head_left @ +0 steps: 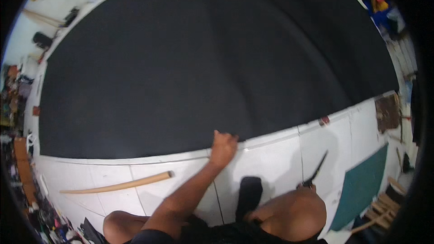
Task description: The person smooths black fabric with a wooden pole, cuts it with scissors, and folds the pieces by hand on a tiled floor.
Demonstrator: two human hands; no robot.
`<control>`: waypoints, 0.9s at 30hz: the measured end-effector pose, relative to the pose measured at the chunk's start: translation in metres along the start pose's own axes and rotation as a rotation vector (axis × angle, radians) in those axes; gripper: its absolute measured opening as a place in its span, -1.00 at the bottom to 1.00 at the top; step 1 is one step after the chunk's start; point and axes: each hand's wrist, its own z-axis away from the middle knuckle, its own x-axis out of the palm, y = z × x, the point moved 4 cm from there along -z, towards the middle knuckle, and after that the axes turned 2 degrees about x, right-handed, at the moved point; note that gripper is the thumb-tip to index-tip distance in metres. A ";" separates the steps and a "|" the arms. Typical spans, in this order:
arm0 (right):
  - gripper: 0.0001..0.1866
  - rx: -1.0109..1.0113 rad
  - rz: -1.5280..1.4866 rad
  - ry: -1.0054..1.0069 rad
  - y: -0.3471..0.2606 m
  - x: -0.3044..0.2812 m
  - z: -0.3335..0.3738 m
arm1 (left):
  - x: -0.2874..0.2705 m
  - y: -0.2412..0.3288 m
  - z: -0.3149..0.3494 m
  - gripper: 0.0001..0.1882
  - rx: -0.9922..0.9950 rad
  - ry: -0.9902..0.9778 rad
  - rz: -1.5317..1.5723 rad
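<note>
A large black sheet [149, 72] of fabric-like material spreads over the white floor, with soft folds running through its right half. My left hand [224, 150] reaches to its near edge; the fingers are curled closed at that edge. Beside my right knee, my right hand [307, 188] is mostly hidden, with only a small part showing. From it sticks up a dark tool with a long narrow blade [320, 166], which looks like scissors. The blade points up and to the right, apart from the sheet.
A tan cardboard tube [122, 184] lies on the tiles at left. At right are a green board [361, 187], a brown patch [388, 113] and a wooden rack [382, 210]. A small reddish block [324, 120] sits by the sheet's near edge. Clutter [18, 86] lines the left side.
</note>
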 end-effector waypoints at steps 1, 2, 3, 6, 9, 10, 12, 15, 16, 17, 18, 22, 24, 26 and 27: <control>-0.58 -0.016 0.011 -0.056 -0.003 0.002 -0.001 | -0.003 -0.001 0.000 -0.75 -0.016 0.067 0.023; -0.57 -0.047 -0.074 -0.166 -0.015 0.015 -0.003 | -0.009 -0.008 0.003 -0.76 -0.045 -0.006 -0.050; -0.56 -0.032 -0.261 -0.265 -0.012 0.018 -0.005 | -0.014 0.001 -0.005 -0.76 -0.069 -0.032 0.002; -0.56 0.015 -0.964 -0.499 -0.082 0.041 0.053 | -0.025 -0.001 -0.008 -0.76 -0.135 -0.056 0.057; -0.76 -0.039 -0.714 -0.606 -0.179 0.011 0.125 | -0.023 -0.001 -0.011 -0.77 -0.176 -0.034 0.123; -0.79 0.154 -0.829 -0.678 -0.176 0.019 0.131 | -0.020 0.007 -0.016 -0.78 -0.164 -0.025 0.161; -0.70 -0.152 -0.787 -0.720 -0.167 0.036 0.137 | -0.017 0.018 -0.023 -0.79 -0.153 -0.033 0.207; -0.69 -0.213 -0.604 -1.017 -0.220 0.006 0.160 | -0.024 0.004 -0.012 -0.80 -0.187 -0.016 0.205; -0.67 -0.240 -0.572 -1.079 -0.231 -0.003 0.161 | -0.024 0.004 -0.012 -0.80 -0.176 -0.013 0.189; -0.66 -0.264 -0.557 -1.121 -0.235 -0.008 0.161 | -0.025 0.005 -0.011 -0.79 -0.177 0.003 0.192; -0.64 -0.280 -0.552 -1.148 -0.235 -0.009 0.161 | -0.025 0.007 -0.010 -0.79 -0.171 0.019 0.199; -0.58 -0.321 -0.616 -1.167 -0.234 0.022 0.156 | -0.025 0.005 -0.008 -0.75 -0.156 -0.003 0.175; -0.55 -0.314 -0.635 -1.137 -0.240 0.034 0.153 | -0.024 0.009 -0.007 -0.71 -0.142 -0.011 0.169; -0.53 -0.306 -0.623 -1.074 -0.251 0.038 0.149 | -0.024 0.015 -0.008 -0.67 -0.114 0.000 0.165; -0.54 -0.313 -0.617 -1.055 -0.258 0.043 0.148 | -0.024 0.017 -0.007 -0.66 -0.098 0.014 0.156</control>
